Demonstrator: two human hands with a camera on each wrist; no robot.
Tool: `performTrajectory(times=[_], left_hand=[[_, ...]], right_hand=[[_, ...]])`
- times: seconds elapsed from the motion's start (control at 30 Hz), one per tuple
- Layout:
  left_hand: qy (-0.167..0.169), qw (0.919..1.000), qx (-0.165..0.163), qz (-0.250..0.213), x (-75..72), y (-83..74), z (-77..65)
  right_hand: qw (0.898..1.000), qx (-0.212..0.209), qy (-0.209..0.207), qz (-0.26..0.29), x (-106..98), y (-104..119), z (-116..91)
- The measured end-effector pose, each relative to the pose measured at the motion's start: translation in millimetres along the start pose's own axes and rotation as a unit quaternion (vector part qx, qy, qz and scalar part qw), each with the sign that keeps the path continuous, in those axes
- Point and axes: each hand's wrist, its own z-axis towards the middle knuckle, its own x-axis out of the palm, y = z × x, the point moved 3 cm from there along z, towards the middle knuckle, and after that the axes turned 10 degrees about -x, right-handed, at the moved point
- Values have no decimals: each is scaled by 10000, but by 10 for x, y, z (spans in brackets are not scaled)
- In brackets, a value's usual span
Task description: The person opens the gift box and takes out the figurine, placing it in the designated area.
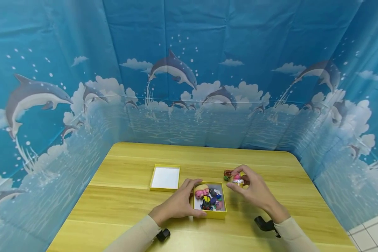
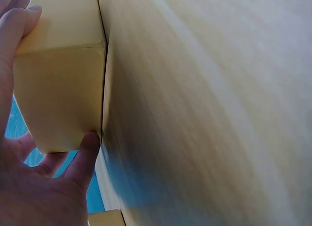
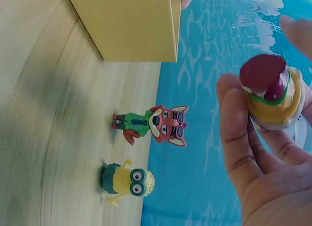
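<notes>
Left of centre on the table, my left hand (image 1: 180, 202) grips an open yellow box (image 1: 215, 215), thumb at its near side and fingers at the far left corner. Inside lie several small toy figures, among them a pink one (image 1: 202, 192) and a dark one with yellow (image 1: 206, 203). My right hand (image 1: 256, 187) holds a small toy figure (image 3: 273, 97) between thumb and fingers, its dark red base facing the wrist camera. Standing near that hand are a fox figure (image 3: 165, 124) in a green shirt and a yellow minion figure (image 3: 126, 181) with goggles.
A yellow-edged lid (image 1: 165, 177) lies with its white inside up, behind and left of the box. The wooden table (image 1: 129, 168) ends at a blue dolphin curtain (image 1: 189, 126) on the back and sides. White tiles (image 1: 376, 231) show at lower right.
</notes>
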Motion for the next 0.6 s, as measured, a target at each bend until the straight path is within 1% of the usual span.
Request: performTrajectory(times=[0.1, 0.23, 0.37, 0.43, 0.6], left_hand=[[21, 10000, 11, -11, 1, 6, -2], [35, 10000, 11, -33, 2, 13, -7], [9, 10000, 11, -32, 3, 11, -6], [-3, 10000, 20, -30, 4, 8, -6], [8, 10000, 33, -41, 5, 2, -11]], right_hand=[[9999, -30, -101, 89, -21, -6, -3], [9994, -195, -215, 175, -51, -25, -12], [9994, -257, -222, 71, -98, -54, -30], [9997, -139, -160, 102, -123, -72, -43], [9989, 381, 11, 276, -200, -139, -94]])
